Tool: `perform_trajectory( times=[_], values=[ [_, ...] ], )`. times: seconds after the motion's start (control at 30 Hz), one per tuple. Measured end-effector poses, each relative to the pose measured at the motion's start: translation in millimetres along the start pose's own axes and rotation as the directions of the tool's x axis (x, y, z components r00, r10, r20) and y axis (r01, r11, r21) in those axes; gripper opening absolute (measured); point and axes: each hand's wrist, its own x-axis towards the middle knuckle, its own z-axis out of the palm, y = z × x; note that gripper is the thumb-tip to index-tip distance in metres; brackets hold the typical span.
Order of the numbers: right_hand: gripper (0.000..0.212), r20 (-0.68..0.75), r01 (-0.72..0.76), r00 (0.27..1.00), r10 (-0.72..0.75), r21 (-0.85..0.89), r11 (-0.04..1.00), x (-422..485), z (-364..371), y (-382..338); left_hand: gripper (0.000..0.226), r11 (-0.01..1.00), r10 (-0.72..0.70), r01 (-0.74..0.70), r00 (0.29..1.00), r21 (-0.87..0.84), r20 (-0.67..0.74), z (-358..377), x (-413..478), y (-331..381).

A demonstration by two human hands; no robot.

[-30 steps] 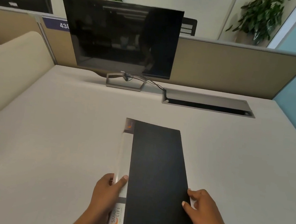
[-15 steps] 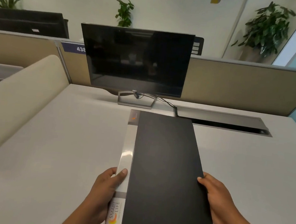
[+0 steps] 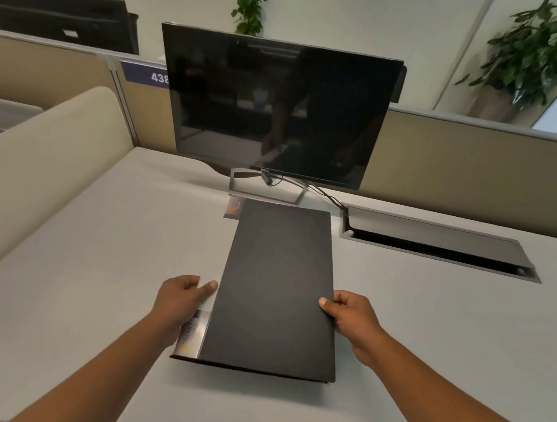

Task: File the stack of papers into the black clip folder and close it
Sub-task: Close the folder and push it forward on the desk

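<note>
Both hands — left (image 3: 178, 300), right (image 3: 352, 316) — now pushed folder (image 3: 276, 289) toward monitor (image 3: 276, 108)

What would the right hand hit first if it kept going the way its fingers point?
The right hand points left, across the desk, and already grips the black folder at its right edge. So the folder comes first; past it sits the left hand on the spine side.
</note>
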Motion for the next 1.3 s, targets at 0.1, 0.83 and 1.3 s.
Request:
perform_trajectory(
  times=[0.1,0.83,1.3],
  values=[
    [0.020,0.018,-0.001,1.000,0.003,-0.068,0.998,14,6,3,0.016,0.998,0.017,-0.013,0.998,0.068,-0.059,0,21,-8],
    [0.068,0.041,0.290,0.884,-0.466,-0.830,0.476,4,44,76,0.087,0.359,0.514,-0.259,0.857,0.897,0.042,53,-26,-62],
    [0.067,0.119,0.280,0.909,-0.400,-0.885,0.372,16,51,75,0.082,0.369,0.480,-0.229,0.877,0.901,0.026,58,-18,-68]
  ],
)
